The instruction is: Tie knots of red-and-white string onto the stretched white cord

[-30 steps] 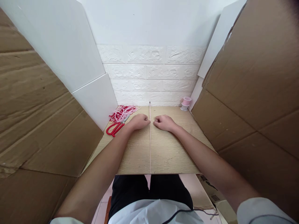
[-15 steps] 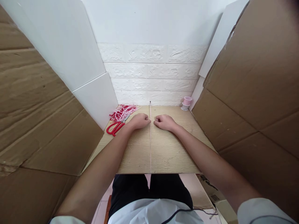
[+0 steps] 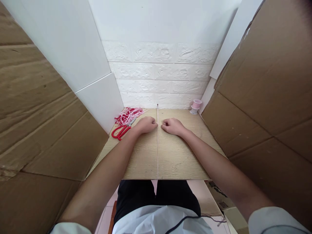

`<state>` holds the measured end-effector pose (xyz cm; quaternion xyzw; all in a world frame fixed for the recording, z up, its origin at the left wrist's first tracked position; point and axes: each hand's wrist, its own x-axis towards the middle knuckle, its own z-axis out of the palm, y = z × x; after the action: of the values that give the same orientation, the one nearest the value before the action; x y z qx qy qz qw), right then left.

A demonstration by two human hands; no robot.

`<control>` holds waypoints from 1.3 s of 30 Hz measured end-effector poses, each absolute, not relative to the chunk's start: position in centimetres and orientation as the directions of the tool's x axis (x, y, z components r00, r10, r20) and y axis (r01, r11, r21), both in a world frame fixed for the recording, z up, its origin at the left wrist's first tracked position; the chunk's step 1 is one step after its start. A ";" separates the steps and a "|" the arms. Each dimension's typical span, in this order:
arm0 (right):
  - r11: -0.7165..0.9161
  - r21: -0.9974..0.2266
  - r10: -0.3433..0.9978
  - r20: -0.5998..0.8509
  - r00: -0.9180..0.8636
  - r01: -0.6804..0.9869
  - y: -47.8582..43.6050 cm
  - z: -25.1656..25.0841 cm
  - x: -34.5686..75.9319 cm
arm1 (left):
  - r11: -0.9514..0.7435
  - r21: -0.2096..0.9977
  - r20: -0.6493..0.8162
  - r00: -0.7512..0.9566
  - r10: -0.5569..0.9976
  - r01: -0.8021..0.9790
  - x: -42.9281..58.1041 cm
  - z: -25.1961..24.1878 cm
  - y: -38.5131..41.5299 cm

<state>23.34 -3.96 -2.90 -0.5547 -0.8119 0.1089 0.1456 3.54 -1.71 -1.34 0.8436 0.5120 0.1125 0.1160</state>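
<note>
A thin pale cord (image 3: 158, 152) runs straight from a small dark hook (image 3: 157, 105) at the back of the wooden table down over its front edge. Its upper stretch looks thicker and pinkish. Just left of the cord is my left hand (image 3: 147, 124), with its fingers closed and the thumb tip near the cord. My right hand (image 3: 172, 126) lies a little to the right of the cord, fingers curled into a pinch. Whatever either hand pinches is too small to make out.
Red-handled scissors (image 3: 121, 132) lie at the left, beside a tangled heap of red and pink-white cords (image 3: 128, 115). Spools (image 3: 196, 104) stand at the back right corner. Tall cardboard panels (image 3: 265, 87) flank the table (image 3: 180, 159) on both sides.
The whole view has shifted very slightly. Both hands keep nearly the same closed pose beside the cord.
</note>
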 end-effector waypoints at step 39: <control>0.360 -0.339 0.933 0.113 -0.343 0.869 -4.0 -2.8 23.4 | -0.450 0.286 0.069 0.451 0.890 0.846 3.8 -1.4 -1.7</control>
<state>23.38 -4.00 -2.85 -0.5548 -0.8120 0.1097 0.1445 3.80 -1.67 -1.41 0.8451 0.5135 0.1048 0.1056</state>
